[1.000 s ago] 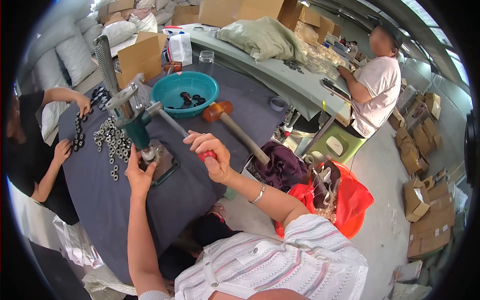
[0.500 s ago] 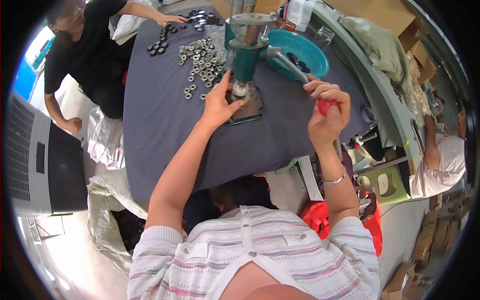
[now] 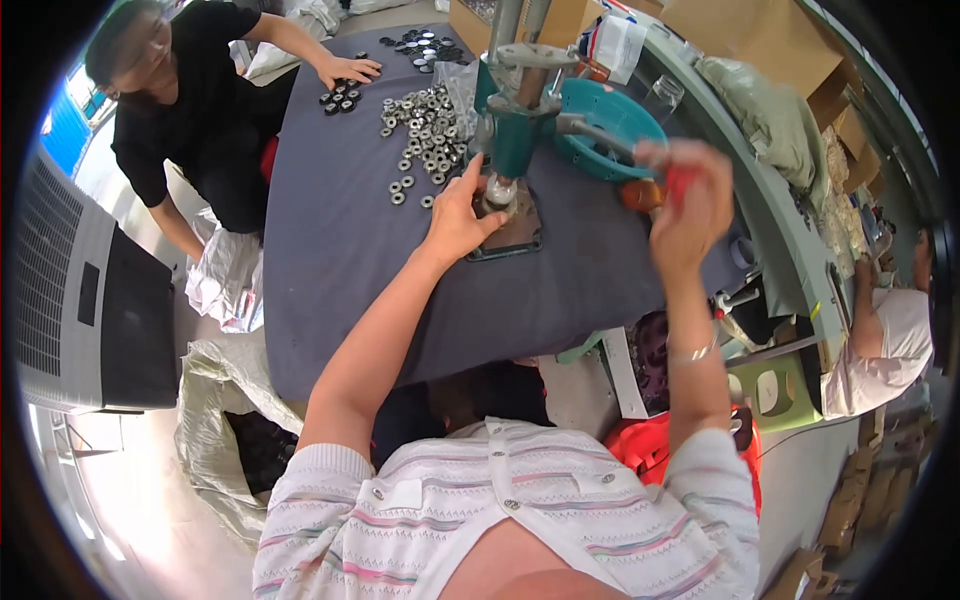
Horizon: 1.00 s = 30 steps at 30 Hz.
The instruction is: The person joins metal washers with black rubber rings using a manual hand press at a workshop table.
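Observation:
A green hand press stands on the cloth-covered table, its clear rounded tip down close to the metal base. My left hand lies at that tip, index finger stretched up along the press and thumb on the near side. These fingers are apart; whether a small part sits under the tip is hidden. My right hand, smeared by motion, is wrapped round the red knob of the press lever. Left of the press lies a pile of silvery ring-shaped pieces.
A teal basin with dark pieces stands behind the lever, an orange-brown object beside it. Across the table, a co-worker's hand touches black round pieces. A clear plastic bag adjoins the ring pile. Shelving borders the right side.
The view has shifted slightly. My right hand has moved right with the lever knob, uncovering the orange-brown object. The co-worker's one hand reached the black pieces; the other lowered to a white bag.

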Each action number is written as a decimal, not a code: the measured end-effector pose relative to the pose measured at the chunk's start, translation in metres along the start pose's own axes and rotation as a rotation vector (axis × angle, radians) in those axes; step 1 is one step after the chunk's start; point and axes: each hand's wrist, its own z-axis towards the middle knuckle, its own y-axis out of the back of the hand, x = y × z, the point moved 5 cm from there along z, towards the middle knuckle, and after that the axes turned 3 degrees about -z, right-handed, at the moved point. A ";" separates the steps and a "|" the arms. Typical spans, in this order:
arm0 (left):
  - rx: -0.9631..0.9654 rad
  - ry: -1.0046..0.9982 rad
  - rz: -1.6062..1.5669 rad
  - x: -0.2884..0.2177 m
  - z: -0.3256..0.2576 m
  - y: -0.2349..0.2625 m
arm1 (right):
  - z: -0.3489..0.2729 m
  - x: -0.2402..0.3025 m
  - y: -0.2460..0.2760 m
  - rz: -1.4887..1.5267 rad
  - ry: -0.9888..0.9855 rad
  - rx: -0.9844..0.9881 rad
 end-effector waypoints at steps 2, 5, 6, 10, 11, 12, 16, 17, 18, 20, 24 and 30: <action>-0.004 -0.014 -0.027 -0.001 0.002 -0.003 | 0.053 -0.016 -0.007 0.026 -0.050 -0.055; -0.043 0.021 -0.109 0.007 0.003 -0.005 | 0.115 -0.062 -0.031 0.177 -0.136 -0.173; -0.028 0.049 -0.091 0.008 0.002 -0.006 | 0.127 -0.074 -0.044 0.224 -0.194 -0.173; -0.059 0.034 -0.211 0.008 0.001 -0.013 | 0.157 -0.139 -0.060 0.215 -0.338 -0.184; -0.076 0.040 -0.196 0.008 0.001 -0.008 | 0.163 -0.150 -0.061 0.236 -0.341 -0.174; -0.073 0.078 -0.186 0.004 0.000 -0.004 | 0.164 -0.160 -0.060 0.223 -0.343 -0.175; -0.255 0.193 -0.274 -0.006 -0.027 0.055 | 0.158 -0.167 -0.077 0.180 -0.374 -0.177; -0.347 0.211 -0.238 -0.018 -0.040 0.079 | 0.161 -0.167 -0.076 0.163 -0.365 -0.195; -0.405 0.184 -0.138 -0.025 -0.058 0.106 | 0.160 -0.169 -0.076 0.156 -0.363 -0.206; -0.450 0.182 -0.041 -0.056 -0.087 0.146 | 0.182 -0.187 -0.032 -0.561 0.452 -0.278; -0.736 0.398 0.230 -0.073 -0.217 0.263 | 0.173 -0.164 -0.071 -0.003 -0.096 -0.106; -0.513 0.345 1.195 -0.109 -0.281 0.307 | 0.173 -0.181 -0.069 0.031 -0.129 -0.205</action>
